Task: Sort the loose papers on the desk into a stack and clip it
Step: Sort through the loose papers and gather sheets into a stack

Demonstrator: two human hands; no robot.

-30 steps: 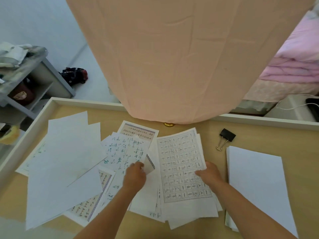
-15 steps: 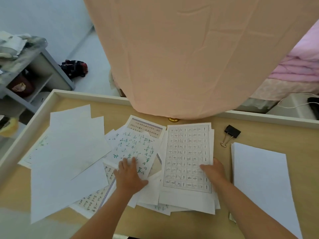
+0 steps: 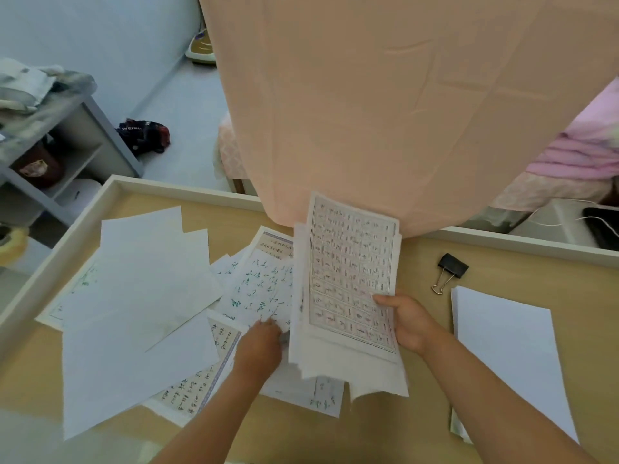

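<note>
Right hand (image 3: 407,321) grips sheaf (image 3: 348,272) edge; left hand (image 3: 259,348) on loose papers (image 3: 258,289), grasp unclear.

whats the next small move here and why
Probably draw the handwritten sheet under the left hand onto the gridded bundle. The right hand grips that bundle tilted up off the desk, the left hand touches the sheet beside it, more loose sheets lie left, and the binder clip lies untouched.
</note>
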